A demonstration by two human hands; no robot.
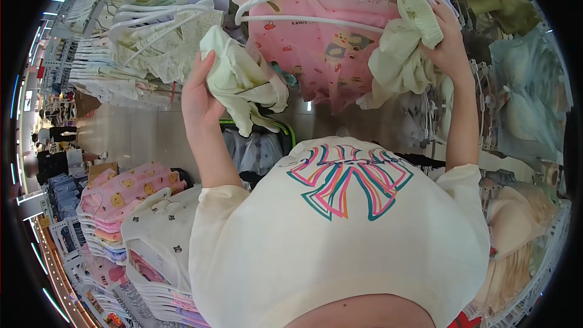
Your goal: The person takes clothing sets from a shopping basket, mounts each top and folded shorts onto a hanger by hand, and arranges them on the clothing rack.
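Note:
A bunched pale green garment [243, 79] is gripped in my left hand [203, 91], its loose end hanging down. My right hand [446, 36] holds pale green pants [398, 54] by the gathered elastic waistband, with the crumpled legs drooping below. Between the two hands hangs a pink printed pajama top [322, 54] on a white hanger [316, 21]. The fingers of both hands are partly hidden by fabric.
Racks of light-coloured hanging clothes [158, 42] stand at the upper left. Stacked pink tops [130, 191] and a white top [161, 234] hang at the lower left. Bras [516, 218] hang on the right. A dark bin with a green rim [288, 133] stands below.

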